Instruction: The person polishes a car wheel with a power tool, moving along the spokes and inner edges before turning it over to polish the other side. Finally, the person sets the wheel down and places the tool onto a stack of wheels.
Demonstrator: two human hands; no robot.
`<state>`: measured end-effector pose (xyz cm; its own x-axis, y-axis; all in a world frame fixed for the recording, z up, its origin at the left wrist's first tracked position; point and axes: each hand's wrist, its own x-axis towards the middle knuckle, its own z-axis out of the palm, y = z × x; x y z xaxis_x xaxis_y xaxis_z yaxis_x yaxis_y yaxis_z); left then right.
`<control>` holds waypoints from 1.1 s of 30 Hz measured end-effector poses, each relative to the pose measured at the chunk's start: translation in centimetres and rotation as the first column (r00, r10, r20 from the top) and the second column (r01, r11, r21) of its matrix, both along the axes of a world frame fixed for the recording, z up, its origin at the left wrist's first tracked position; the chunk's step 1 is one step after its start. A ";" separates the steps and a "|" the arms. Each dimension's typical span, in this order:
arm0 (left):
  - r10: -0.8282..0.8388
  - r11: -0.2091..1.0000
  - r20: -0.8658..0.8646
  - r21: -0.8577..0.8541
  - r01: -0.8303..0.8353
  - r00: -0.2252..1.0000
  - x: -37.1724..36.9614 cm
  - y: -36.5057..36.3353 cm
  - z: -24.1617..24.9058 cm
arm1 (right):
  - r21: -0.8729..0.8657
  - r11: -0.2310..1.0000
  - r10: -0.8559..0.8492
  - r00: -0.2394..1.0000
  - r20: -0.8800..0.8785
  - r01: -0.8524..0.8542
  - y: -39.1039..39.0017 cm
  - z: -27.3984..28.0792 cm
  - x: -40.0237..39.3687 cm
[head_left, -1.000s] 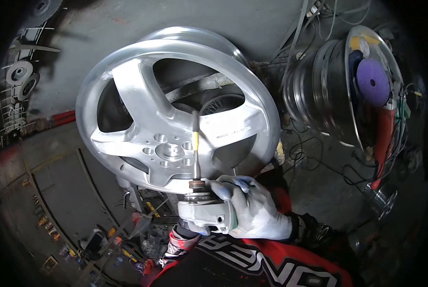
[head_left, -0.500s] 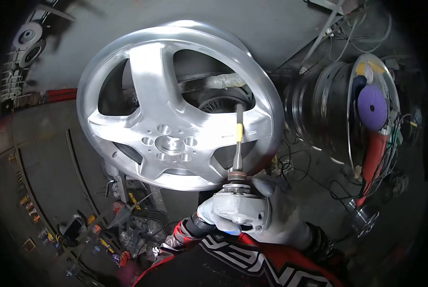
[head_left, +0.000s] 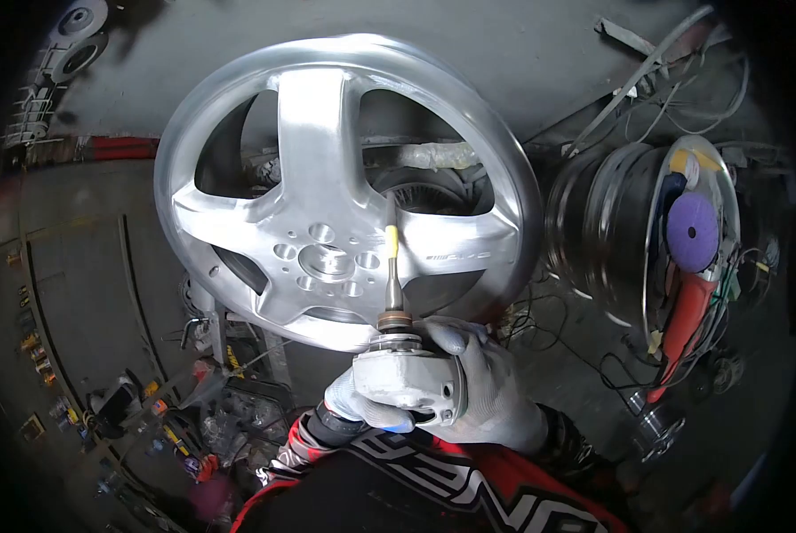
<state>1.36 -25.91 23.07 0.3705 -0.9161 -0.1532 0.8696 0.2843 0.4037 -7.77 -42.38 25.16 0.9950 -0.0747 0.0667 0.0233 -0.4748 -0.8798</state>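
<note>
A grey power tool with a long shaft is held by both gloved hands near my chest. My left hand wraps round its left side, and my right hand grips its right side. The slender shaft bit, with a yellow band, points up over the face of a shiny five-spoke wheel rim. Its tip overlaps the spoke right of the hub; whether it touches the metal I cannot tell.
At the right, another rim lies on its side, bearing a red polisher with a purple pad. Cables trail on the floor. Tools and clutter lie at lower left.
The tool and both hands have shifted left in view, bringing the bit closer to the hub. The rims and surroundings appear slightly shifted right as the view moved.
</note>
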 end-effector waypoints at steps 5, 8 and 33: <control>-0.106 0.988 -0.029 0.111 0.109 0.994 -1.9 -1.1 -1.8 | 0.030 0.998 -0.054 0.998 0.039 0.053 -1.7 0.5 -0.9; -0.268 0.955 -0.090 0.106 0.276 0.959 -1.5 -2.1 -1.1 | 0.076 0.993 -0.085 0.995 -0.056 0.089 -3.0 1.5 -1.9; -0.067 0.983 -0.027 0.171 0.070 0.997 -1.0 3.3 -2.9 | -0.184 0.982 0.038 0.997 0.060 -0.026 0.5 0.7 0.8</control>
